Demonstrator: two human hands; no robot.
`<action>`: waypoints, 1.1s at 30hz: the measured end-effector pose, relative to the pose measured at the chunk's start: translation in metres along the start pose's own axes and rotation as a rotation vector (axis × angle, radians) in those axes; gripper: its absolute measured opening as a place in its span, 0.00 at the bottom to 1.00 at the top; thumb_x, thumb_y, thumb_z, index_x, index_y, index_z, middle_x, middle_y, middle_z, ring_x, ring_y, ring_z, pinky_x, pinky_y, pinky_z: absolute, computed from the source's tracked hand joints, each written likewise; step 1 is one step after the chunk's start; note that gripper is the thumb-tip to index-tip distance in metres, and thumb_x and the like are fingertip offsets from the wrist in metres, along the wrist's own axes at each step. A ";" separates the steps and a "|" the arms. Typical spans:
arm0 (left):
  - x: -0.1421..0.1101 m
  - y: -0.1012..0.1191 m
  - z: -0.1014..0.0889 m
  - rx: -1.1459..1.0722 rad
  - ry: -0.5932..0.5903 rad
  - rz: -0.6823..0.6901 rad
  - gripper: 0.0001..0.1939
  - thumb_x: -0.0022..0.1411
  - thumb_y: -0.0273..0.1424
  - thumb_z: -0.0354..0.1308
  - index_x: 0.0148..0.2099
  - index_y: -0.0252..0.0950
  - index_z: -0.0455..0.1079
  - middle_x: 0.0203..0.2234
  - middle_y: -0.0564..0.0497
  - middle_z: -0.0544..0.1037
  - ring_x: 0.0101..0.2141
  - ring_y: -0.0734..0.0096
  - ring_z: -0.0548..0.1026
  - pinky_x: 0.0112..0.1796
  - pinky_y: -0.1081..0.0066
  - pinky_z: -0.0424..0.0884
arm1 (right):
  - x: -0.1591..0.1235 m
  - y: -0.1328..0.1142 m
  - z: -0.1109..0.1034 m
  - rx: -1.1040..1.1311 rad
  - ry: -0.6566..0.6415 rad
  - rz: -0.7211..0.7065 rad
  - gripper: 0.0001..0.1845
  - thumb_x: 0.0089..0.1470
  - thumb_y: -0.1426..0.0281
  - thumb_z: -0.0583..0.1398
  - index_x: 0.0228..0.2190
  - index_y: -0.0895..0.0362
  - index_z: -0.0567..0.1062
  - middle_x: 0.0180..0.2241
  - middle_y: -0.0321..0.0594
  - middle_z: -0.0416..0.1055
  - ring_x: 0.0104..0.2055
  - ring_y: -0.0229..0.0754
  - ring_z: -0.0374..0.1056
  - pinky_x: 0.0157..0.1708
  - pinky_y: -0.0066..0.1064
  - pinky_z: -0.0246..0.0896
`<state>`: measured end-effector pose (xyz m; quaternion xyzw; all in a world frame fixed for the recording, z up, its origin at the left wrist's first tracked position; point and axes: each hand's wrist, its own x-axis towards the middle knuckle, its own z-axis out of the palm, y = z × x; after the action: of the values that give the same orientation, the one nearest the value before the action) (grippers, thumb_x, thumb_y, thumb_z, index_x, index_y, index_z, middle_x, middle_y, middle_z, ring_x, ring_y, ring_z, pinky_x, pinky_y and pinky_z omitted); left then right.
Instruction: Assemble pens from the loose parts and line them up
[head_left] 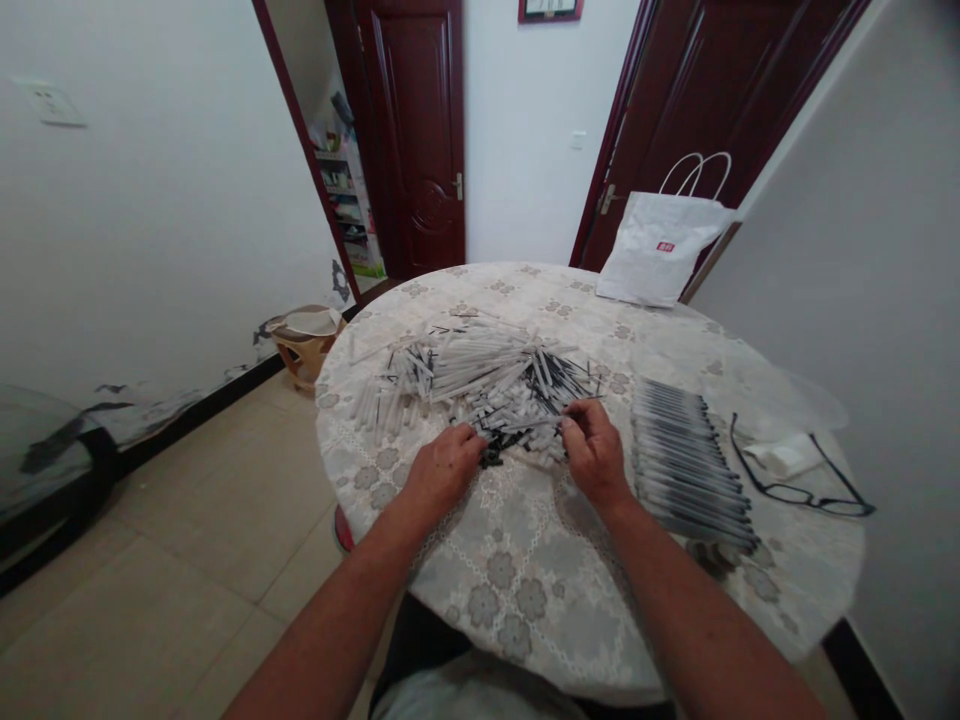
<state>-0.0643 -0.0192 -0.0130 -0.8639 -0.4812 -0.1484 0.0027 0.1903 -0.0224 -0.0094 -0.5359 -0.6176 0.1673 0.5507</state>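
The left hand [446, 465] curls at the near edge of a pile of slim tubes [480, 368], axes mixed, between and beyond both hands. The right hand [596, 455], apart from it, bends at the pile's right edge, nearer a row of tubes [686, 460] lying crosswise; neither grip is clear. Patterned cloth [517, 555] covers the counter [814, 600]; a dark-red door [416, 120] stands beyond.

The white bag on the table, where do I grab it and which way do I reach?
Probably best by both handles together, reaching down from above: they loop up over the top of the white bag, and nothing lies across them.
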 end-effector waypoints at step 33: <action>-0.004 0.003 0.014 -0.548 0.327 -0.047 0.09 0.72 0.32 0.53 0.50 0.38 0.72 0.43 0.46 0.80 0.45 0.63 0.78 0.49 0.63 0.72 | -0.001 -0.006 0.007 0.375 -0.119 0.151 0.06 0.59 0.66 0.59 0.38 0.55 0.70 0.24 0.31 0.69 0.23 0.35 0.63 0.22 0.26 0.58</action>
<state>-0.0600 -0.0220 -0.0272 -0.7858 -0.4365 -0.4094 -0.1562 0.1814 -0.0231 -0.0070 -0.4580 -0.5654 0.3515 0.5891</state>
